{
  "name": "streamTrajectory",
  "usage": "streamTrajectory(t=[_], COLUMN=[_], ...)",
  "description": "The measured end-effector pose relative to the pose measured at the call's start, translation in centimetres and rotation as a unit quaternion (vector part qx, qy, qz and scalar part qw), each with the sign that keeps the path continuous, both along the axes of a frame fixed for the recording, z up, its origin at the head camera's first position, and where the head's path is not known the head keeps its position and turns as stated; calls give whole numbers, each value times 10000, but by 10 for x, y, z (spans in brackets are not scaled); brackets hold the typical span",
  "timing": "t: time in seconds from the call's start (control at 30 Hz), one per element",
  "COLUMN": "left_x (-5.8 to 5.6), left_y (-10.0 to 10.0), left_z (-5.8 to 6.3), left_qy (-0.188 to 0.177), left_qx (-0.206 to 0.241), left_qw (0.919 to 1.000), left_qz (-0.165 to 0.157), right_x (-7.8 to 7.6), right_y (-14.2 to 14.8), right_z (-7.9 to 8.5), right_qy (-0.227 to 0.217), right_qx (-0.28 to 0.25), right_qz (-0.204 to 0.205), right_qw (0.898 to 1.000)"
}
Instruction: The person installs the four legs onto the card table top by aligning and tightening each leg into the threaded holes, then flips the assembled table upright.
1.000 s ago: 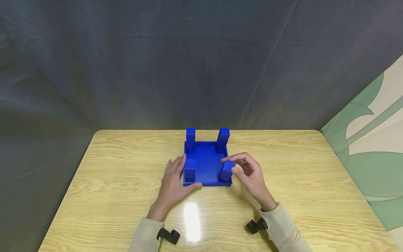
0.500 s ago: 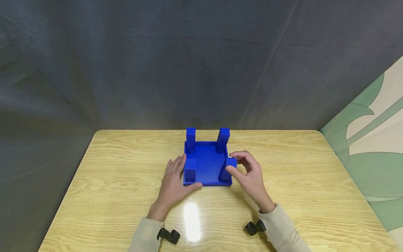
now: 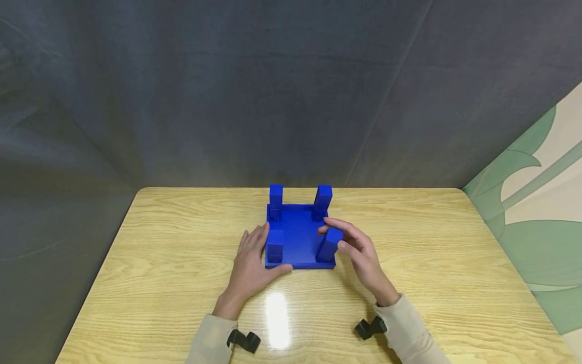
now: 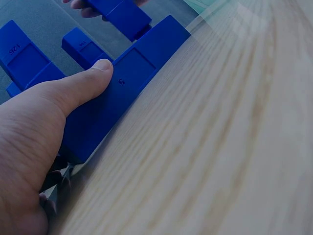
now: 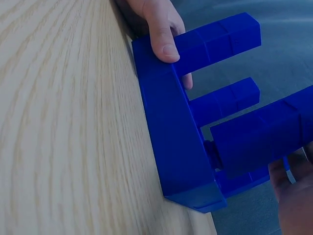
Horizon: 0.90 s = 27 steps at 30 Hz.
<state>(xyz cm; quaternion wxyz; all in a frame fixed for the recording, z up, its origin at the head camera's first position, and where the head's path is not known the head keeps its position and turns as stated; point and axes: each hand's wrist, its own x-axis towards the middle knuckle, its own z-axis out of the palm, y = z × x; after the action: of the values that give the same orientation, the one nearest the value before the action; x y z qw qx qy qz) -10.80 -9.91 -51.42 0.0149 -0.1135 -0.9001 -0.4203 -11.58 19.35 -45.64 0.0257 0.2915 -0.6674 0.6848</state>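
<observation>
A blue square base [image 3: 299, 235] with a low raised rim lies on the table, a square blue post standing at each corner. My left hand [image 3: 250, 265] grips its near left corner, fingers along the left side and thumb on the front wall, beside the near left post [image 3: 275, 246]. At the near right corner, my right hand [image 3: 364, 259] holds the near right post [image 5: 264, 134] between thumb and fingers. That post leans slightly, and a narrow neck shows between it and the base in the right wrist view. Two far posts, left [image 3: 276, 199] and right [image 3: 323, 199], stand upright.
The wooden table [image 3: 182, 242] carries the base near its far edge. A dark curtain [image 3: 282, 101] hangs behind the table. A wall with green leaf shapes [image 3: 536, 242] is at the right. Black wrist mounts [image 3: 244, 340] sit at both cuffs.
My right fingers swung right and the thumb left around the near right post, then both moved back. The post's top face turned with this. My left hand and the base stayed put.
</observation>
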Motion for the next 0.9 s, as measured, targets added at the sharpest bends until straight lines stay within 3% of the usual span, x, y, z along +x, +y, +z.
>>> streamTrajectory(t=[0.17, 0.3, 0.47, 0.57, 0.73, 0.9], left_x=[2, 1, 1, 0, 0, 0], left_y=[0, 0, 1, 1, 1, 1], left_z=[0, 0, 1, 2, 1, 0], left_qy=[-22, -7, -33, -36, -26, -3], left_qx=[54, 69, 78, 87, 51, 26], left_qw=[10000, 10000, 10000, 10000, 10000, 10000], left_qz=[13, 15, 15, 17, 39, 61], right_x=[0, 0, -1, -1, -3, -3], right_y=[-3, -7, -8, -7, -3, 0], right_z=[-2, -3, -3, -3, -3, -3], right_qy=[340, 724, 843, 770, 569, 317], right_qx=[200, 374, 519, 434, 90, 83], right_qz=[-753, -1399, -1793, -1582, -598, -108], right_qw=[9964, 9868, 9788, 9834, 9965, 9994])
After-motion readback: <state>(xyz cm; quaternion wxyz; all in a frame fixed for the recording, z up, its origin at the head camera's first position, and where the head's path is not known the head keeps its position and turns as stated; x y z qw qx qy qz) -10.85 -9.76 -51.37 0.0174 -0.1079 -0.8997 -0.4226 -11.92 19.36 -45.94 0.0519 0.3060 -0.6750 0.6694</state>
